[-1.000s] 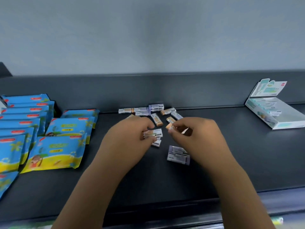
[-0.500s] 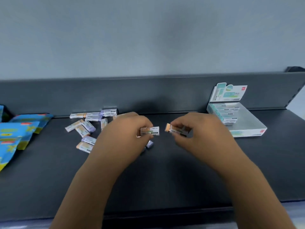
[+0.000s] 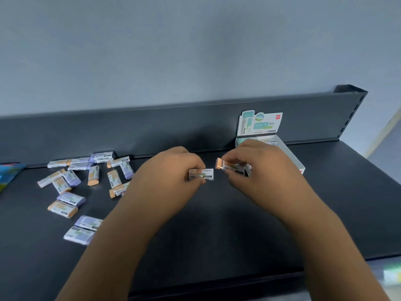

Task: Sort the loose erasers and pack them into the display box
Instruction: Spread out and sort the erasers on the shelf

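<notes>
Both forearms reach forward and lean toward each other. The left hand pinches a white-sleeved eraser in curled fingers; the right hand, knuckles up, pinches an orange-tipped eraser, the hands slightly apart

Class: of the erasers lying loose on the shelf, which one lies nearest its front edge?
The purple eraser in a white paper sleeve, with a second purple eraser just behind it; all the other loose ones lie farther back.

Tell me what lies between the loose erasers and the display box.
Head view: the left hand pinching a white-labelled eraser and the right hand holding an orange-tipped eraser, over dark shelf.
</notes>
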Available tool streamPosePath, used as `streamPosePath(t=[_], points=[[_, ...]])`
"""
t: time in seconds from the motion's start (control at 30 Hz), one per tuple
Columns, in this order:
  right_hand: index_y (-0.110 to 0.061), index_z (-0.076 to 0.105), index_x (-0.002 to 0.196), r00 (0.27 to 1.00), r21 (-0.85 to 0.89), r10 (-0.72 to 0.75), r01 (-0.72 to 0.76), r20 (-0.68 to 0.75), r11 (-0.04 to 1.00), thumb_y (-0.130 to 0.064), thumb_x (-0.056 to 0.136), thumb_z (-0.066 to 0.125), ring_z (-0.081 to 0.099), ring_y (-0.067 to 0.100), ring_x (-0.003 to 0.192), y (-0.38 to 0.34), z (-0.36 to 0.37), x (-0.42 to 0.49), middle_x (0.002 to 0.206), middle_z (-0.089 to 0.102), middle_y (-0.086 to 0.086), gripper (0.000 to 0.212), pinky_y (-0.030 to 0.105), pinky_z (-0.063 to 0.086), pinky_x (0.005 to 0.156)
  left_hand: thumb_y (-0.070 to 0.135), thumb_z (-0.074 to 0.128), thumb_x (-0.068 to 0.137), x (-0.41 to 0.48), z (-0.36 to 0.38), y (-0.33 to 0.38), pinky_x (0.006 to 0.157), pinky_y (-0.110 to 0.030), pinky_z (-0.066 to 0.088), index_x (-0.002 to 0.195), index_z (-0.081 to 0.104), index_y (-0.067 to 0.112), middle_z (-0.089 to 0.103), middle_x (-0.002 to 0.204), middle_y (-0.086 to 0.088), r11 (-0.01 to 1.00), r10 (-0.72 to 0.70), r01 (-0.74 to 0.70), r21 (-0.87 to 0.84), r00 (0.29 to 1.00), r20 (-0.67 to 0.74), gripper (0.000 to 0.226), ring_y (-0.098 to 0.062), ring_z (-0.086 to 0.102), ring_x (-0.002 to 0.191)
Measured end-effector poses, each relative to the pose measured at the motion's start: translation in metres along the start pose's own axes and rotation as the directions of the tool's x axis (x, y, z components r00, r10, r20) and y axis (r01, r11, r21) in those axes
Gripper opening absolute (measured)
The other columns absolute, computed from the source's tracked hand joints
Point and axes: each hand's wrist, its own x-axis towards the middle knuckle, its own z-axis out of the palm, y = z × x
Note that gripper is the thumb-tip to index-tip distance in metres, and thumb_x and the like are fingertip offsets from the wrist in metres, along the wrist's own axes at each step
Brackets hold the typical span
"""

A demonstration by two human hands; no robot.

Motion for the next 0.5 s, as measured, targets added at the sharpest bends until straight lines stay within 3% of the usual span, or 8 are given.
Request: streamPosePath(t=[0.33,0.5], points=[[-0.032,0.073,0.1,0.99,-0.142,-0.048,0.067,0.135,0.988,-0.04,0.093,0.06,0.062,0.015,0.091,0.096,-0.053,0.024,0.095,0.063,-0.012,0.017,0.041,0.055,0.078,0.036,0.067,0.091,0.055,0.04,0.064,0.084,-0.04,0.052,0.106,0.073,0.034,0.061,0.099,0.009,0.997,0.071,-0.072,0.013,0.996,0.059,0.016,-0.013,0.06,0.093],[-0.027,0.073,0.098,0.967,-0.23,-0.14,0.188,0.211,0.955,-0.037,0.094,0.055,0.06,0.016,0.094,0.134,-0.054,0.045,0.097,0.064,-0.009,0.021,0.041,0.055,0.077,0.036,0.063,0.094,0.079,0.054,0.087,0.086,-0.039,0.052,0.112,0.072,0.033,0.062,0.105,0.011,0.997,0.051,-0.053,0.05,0.998,0.04,0.02,-0.011,0.059,0.095]])
